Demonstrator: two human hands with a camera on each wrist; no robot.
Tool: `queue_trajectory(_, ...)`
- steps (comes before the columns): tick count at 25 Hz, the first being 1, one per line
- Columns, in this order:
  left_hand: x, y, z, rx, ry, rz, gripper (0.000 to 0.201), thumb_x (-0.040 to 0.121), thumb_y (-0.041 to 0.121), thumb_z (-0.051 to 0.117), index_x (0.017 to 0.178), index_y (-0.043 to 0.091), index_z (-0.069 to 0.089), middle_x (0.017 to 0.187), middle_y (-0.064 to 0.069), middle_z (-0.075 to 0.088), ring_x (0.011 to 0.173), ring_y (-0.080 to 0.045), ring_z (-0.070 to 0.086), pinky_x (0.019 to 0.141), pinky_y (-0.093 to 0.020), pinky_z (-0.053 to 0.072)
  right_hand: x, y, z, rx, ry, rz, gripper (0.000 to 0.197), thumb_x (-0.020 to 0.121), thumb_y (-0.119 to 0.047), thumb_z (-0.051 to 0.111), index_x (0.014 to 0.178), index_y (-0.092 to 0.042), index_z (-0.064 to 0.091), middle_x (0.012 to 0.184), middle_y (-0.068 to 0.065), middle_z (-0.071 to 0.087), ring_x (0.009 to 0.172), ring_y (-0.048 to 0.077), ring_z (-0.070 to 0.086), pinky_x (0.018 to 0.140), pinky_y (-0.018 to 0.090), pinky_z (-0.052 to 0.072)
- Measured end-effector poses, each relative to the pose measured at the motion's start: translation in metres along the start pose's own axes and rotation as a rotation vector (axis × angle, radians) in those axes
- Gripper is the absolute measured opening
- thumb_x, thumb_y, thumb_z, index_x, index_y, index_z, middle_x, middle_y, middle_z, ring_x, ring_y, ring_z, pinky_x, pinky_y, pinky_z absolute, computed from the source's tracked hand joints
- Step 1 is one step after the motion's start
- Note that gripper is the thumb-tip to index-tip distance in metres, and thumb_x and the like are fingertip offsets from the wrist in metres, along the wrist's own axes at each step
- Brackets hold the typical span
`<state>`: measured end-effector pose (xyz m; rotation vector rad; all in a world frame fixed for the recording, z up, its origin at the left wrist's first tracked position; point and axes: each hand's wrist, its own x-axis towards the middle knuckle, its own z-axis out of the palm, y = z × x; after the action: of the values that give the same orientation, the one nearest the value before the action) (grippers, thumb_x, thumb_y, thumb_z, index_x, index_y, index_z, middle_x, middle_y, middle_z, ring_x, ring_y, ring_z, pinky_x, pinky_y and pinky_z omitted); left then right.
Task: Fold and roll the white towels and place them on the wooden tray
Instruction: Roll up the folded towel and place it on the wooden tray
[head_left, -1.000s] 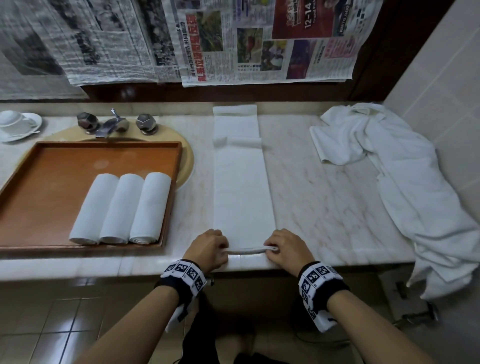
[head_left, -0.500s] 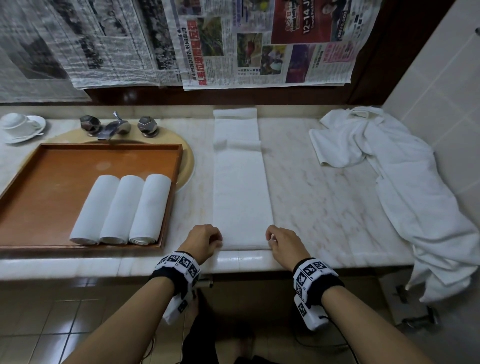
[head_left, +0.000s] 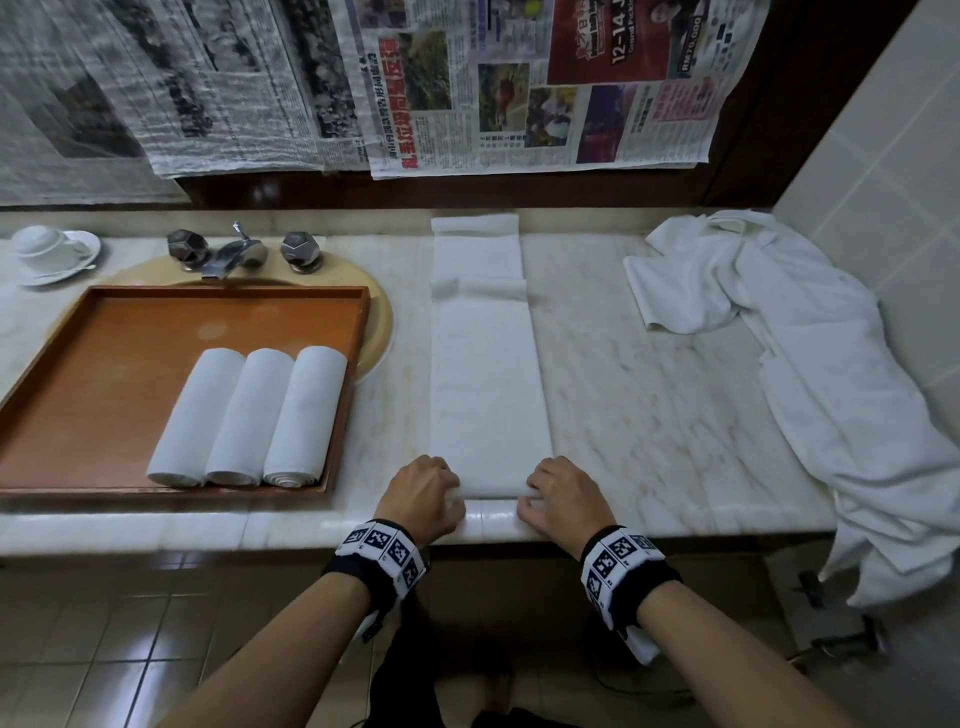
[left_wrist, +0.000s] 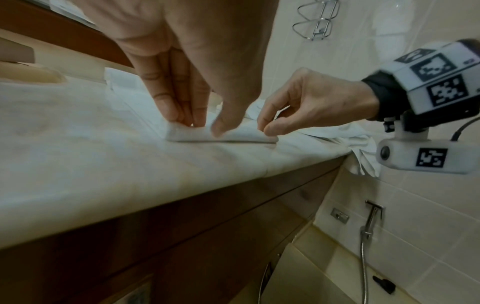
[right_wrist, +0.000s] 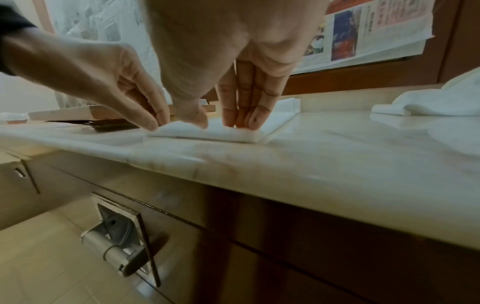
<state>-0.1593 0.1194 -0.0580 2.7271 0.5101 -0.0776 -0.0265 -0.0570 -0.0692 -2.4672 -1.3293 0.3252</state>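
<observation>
Wooden tray (head_left: 93, 364) holds 3 rolled towels (head_left: 249, 415); both hands' fingers (left_wrist: 171, 107) pinch folded towel (head_left: 488, 374).

On the newspaper (head_left: 535, 83) hanging on the wall, I can read "12-14" in white on a red advertisement and "RM70,000" beside it. The Chinese headlines are too small for me.

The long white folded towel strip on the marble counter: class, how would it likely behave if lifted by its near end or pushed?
The long white folded towel strip looks floppy: its near end bends under both hands' fingers. Lifted, it would probably sag and unfold. Pushed, it would likely bunch rather than slide.
</observation>
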Motion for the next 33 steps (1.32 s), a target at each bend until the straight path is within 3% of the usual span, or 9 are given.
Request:
queue_trajectory(3, 0.004, 0.0, -0.001, 0.066, -0.049, -0.02, 0.03, 0.092, 0.035, 0.057, 0.107, 0.013, 0.072, 0.11, -0.001, 0.064, 0.103, -0.019, 0.055, 0.085, -0.028, 0.045, 0.002, 0.0, -0.005, -0.024, -0.012, 0.009, 0.012, 0.076, -0.018, 0.073, 0.075, -0.007, 0.068, 0.079, 0.005, 0.062, 0.08, 0.022, 0.061, 0.061, 0.03, 0.05)
queue_trajectory(7, 0.012, 0.003, -0.003, 0.133, -0.069, -0.032, 0.026, 0.091, 0.025, 0.054, 0.107, 0.012, 0.07, 0.108, -0.003, 0.064, 0.104, -0.02, 0.053, 0.085, -0.031, 0.049, 0.01, -0.003, -0.016, -0.09, -0.081, -0.007, 0.018, 0.09, -0.016, 0.053, 0.099, -0.008, 0.067, 0.098, 0.004, 0.062, 0.1, 0.018, 0.052, 0.073, 0.025, 0.041)
queue_trajectory(11, 0.01, -0.005, -0.006, 0.14, -0.089, 0.068, 0.027, 0.094, 0.022, 0.048, 0.11, 0.012, 0.067, 0.106, -0.004, 0.065, 0.1, -0.022, 0.055, 0.086, -0.03, 0.043, 0.013, 0.008, -0.023, -0.066, -0.126, -0.001, 0.027, 0.093, -0.023, 0.05, 0.108, -0.015, 0.071, 0.1, -0.001, 0.068, 0.102, 0.018, 0.048, 0.085, 0.03, 0.044)
queue_trajectory(15, 0.01, -0.02, -0.012, -0.045, -0.115, 0.097, 0.022, 0.097, 0.019, 0.052, 0.114, 0.012, 0.063, 0.106, -0.004, 0.068, 0.098, -0.023, 0.059, 0.086, -0.026, 0.042, 0.016, 0.013, -0.03, 0.035, -0.163, 0.099, 0.02, 0.095, -0.024, 0.052, 0.109, -0.02, 0.066, 0.097, -0.003, 0.064, 0.103, 0.017, 0.05, 0.092, 0.037, 0.044)
queue_trajectory(18, 0.016, -0.022, -0.017, -0.152, -0.124, 0.014, 0.015, 0.092, 0.017, 0.061, 0.107, 0.015, 0.064, 0.099, -0.002, 0.071, 0.092, -0.019, 0.064, 0.081, -0.022, 0.046, 0.022, 0.013, -0.033, 0.063, -0.172, 0.162, 0.005, 0.093, -0.023, 0.056, 0.096, -0.023, 0.059, 0.085, -0.007, 0.062, 0.095, 0.016, 0.052, 0.089, 0.041, 0.046)
queue_trajectory(22, 0.026, -0.017, -0.02, -0.17, -0.119, -0.091, 0.01, 0.086, 0.014, 0.066, 0.093, 0.015, 0.073, 0.096, -0.001, 0.07, 0.09, -0.017, 0.064, 0.083, -0.024, 0.049, 0.028, 0.011, -0.03, -0.012, -0.134, 0.184, 0.006, 0.093, -0.021, 0.056, 0.09, -0.022, 0.061, 0.089, -0.004, 0.061, 0.093, 0.016, 0.05, 0.082, 0.038, 0.047)
queue_trajectory(28, 0.022, 0.003, -0.015, -0.02, -0.041, -0.028, 0.02, 0.089, 0.007, 0.056, 0.094, 0.013, 0.075, 0.097, -0.003, 0.065, 0.088, -0.021, 0.061, 0.076, -0.026, 0.048, 0.022, 0.006, -0.005, -0.061, -0.01, -0.025, 0.018, 0.068, 0.008, 0.073, 0.068, -0.009, 0.066, 0.072, 0.002, 0.059, 0.063, 0.021, 0.058, 0.049, 0.028, 0.044)
queue_trajectory(30, 0.014, 0.006, -0.01, -0.01, -0.025, -0.027, 0.022, 0.088, 0.013, 0.054, 0.1, 0.012, 0.072, 0.1, -0.003, 0.065, 0.091, -0.022, 0.06, 0.078, -0.027, 0.048, 0.017, 0.002, -0.003, -0.028, -0.002, -0.052, 0.012, 0.067, -0.004, 0.077, 0.067, -0.008, 0.066, 0.071, 0.002, 0.06, 0.066, 0.021, 0.06, 0.05, 0.029, 0.05)
queue_trajectory(33, 0.011, 0.006, -0.005, 0.018, -0.048, -0.039, 0.027, 0.087, 0.025, 0.058, 0.109, 0.011, 0.067, 0.105, -0.003, 0.062, 0.1, -0.021, 0.055, 0.083, -0.028, 0.046, 0.015, 0.0, -0.005, -0.009, -0.013, -0.097, 0.022, 0.06, -0.015, 0.084, 0.072, -0.011, 0.065, 0.076, 0.001, 0.06, 0.072, 0.019, 0.06, 0.053, 0.027, 0.053)
